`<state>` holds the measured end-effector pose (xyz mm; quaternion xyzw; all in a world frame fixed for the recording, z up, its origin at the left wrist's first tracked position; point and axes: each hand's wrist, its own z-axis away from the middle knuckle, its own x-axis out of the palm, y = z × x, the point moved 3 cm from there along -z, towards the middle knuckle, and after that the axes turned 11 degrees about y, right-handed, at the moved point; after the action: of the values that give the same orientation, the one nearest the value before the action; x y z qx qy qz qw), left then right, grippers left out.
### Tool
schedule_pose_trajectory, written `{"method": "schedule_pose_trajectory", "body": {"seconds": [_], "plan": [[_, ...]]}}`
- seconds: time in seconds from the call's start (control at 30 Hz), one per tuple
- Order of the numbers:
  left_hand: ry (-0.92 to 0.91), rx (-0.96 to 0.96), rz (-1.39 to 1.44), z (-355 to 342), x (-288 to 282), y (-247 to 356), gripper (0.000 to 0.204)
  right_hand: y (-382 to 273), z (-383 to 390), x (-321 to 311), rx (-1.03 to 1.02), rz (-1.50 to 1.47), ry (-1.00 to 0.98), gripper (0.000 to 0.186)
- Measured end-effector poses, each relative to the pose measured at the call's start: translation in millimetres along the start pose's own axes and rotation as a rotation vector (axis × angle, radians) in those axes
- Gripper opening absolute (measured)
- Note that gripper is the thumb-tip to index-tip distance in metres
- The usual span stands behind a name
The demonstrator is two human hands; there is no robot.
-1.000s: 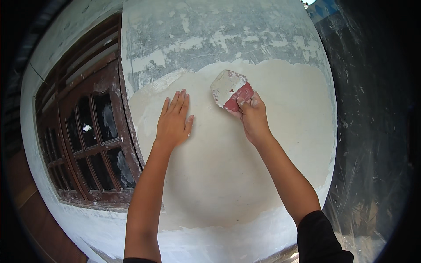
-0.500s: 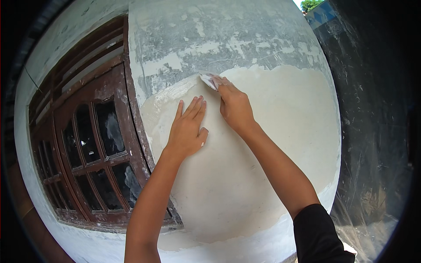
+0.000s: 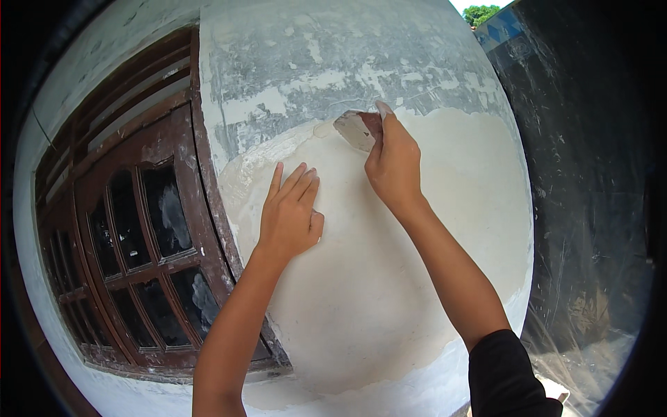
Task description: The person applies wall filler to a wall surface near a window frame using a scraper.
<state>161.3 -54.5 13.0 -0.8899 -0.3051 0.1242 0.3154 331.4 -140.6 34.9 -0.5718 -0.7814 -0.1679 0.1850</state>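
Note:
A putty knife [image 3: 357,131] with a pale, smeared blade and a reddish-brown handle is gripped in my right hand [image 3: 394,163]. It is near the upper edge of a cream putty patch [image 3: 445,208] on the wall; whether the blade touches the wall I cannot tell. Lower and to the left, my left hand [image 3: 290,212] is at the putty surface with its fingers stretched out and spread, holding nothing. Bare grey wall [image 3: 319,62] with whitish streaks lies above the patch, and a rougher putty strip [image 3: 267,156] runs along its upper left edge.
On the left, a brown wooden window [image 3: 149,236] with glass panes and a slatted top is set in the wall. A dark sheet-like surface [image 3: 577,187] stands beyond the wall's right edge. Green foliage [image 3: 479,14] shows at the top right.
My right hand has moved right and turned, so the putty knife's blade face now shows. My left hand has dropped slightly and stays spread. The view has shifted a little.

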Motion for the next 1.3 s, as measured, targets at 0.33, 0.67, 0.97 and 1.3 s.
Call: {"method": "schedule_pose_trajectory", "body": {"seconds": [0.33,0.67,0.97,1.3], "plan": [[-0.071,-0.048,-0.04,-9.1,9.4,-2.2,0.051,44.5,-59.4,56.7,0.364,-0.149,-0.032,0.061],[-0.063,-0.071,-0.054,-5.2,12.3,1.5,0.054,37.5,-58.8,53.4,0.494,-0.119,-0.067,0.061],[-0.04,-0.056,-0.069,-7.8,11.1,6.3,0.056,43.0,-64.9,59.8,0.449,-0.041,-0.069,0.06],[-0.042,-0.082,-0.062,-6.0,9.6,6.6,0.058,48.8,-64.7,47.4,0.469,-0.121,0.029,0.054]]}}
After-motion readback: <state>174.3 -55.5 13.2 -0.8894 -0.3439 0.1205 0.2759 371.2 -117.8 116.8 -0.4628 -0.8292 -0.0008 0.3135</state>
